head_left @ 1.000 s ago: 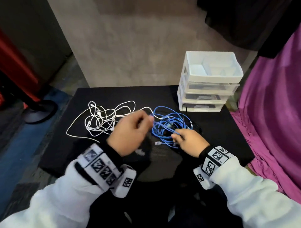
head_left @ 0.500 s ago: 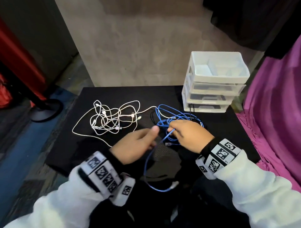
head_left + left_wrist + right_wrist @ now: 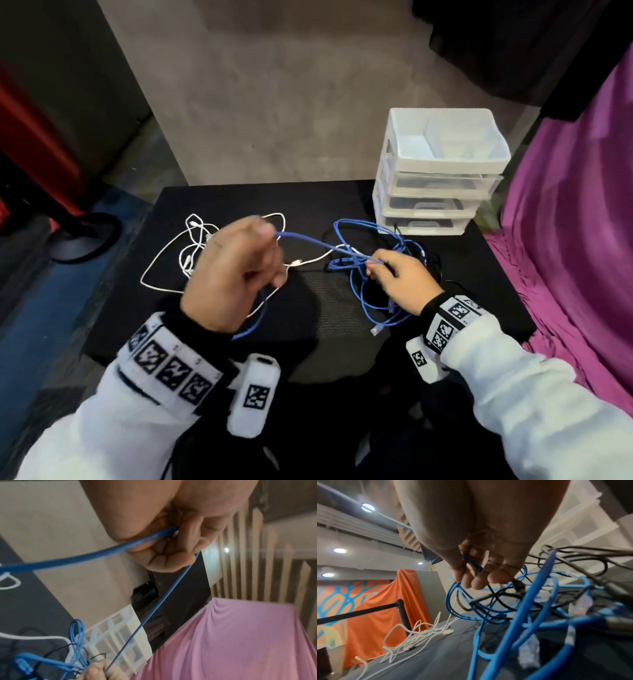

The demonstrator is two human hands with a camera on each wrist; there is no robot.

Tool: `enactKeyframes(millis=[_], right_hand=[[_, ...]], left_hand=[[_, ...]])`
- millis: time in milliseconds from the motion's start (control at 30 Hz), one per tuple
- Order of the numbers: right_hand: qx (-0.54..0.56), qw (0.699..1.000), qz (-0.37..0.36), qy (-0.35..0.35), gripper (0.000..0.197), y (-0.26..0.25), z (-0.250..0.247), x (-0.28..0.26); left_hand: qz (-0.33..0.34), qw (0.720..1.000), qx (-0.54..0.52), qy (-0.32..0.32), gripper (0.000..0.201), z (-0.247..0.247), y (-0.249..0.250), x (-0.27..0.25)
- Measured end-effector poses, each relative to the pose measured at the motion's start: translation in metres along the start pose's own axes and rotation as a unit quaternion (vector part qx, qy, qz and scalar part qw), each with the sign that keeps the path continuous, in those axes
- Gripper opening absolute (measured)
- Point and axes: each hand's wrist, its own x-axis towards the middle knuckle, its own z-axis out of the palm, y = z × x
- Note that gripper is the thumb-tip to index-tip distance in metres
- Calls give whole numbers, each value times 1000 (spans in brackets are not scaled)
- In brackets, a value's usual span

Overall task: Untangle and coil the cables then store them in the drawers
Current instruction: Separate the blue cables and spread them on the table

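A blue cable [image 3: 371, 270] lies in a loose tangle on the black table [image 3: 239, 198], mixed with a thin black cable [image 3: 583, 553]. My left hand [image 3: 236, 270] is raised above the table and grips a strand of the blue cable [image 3: 96, 555] in curled fingers. That strand runs taut to my right hand [image 3: 397, 277], which pinches it [image 3: 471, 563] just over the tangle. A white cable [image 3: 185, 253] sprawls in loops on the table's left half. The white drawer unit [image 3: 442, 174] stands at the back right, its drawers closed.
A purple cloth [image 3: 575, 240] hangs along the right side of the table. A black stand base [image 3: 82, 236] sits on the floor to the left. A mesh patch [image 3: 329, 305] marks the table's front centre. The blue cable's clear plug [image 3: 376, 329] lies near the front edge.
My left hand has risen and moved left, drawing a length of blue cable out taut from the tangle. My right hand has stayed at the tangle, holding the strand.
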Motion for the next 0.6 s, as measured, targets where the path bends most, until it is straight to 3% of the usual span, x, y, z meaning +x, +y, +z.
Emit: enactKeyframes(millis=[100,200,233,433,533,600], right_hand=[[-32,999,2,13,24,-4,-7,12],[-80,997,-24,8,22,-13,-13,18],[-94,995,-42,-3,21,-18,-14,18],[-130,981,-135,-40,26,-57,0,6],[-97,985,-135,-54,33,-64,2,2],[-94,988,-116,-44,26,-53,2,2]], left_hand=[[-56,996,64,-12,34,-39,-3,-11],[-179,951,252,-26,82,-58,-13,-15],[-195,938,285,-23,88,-57,-17,-14],[-160,917,362,-58,60,1,-76,10],[-153,906,389,-68,43,28,-102,19],[-153,921,355,-44,39,37,-104,18]])
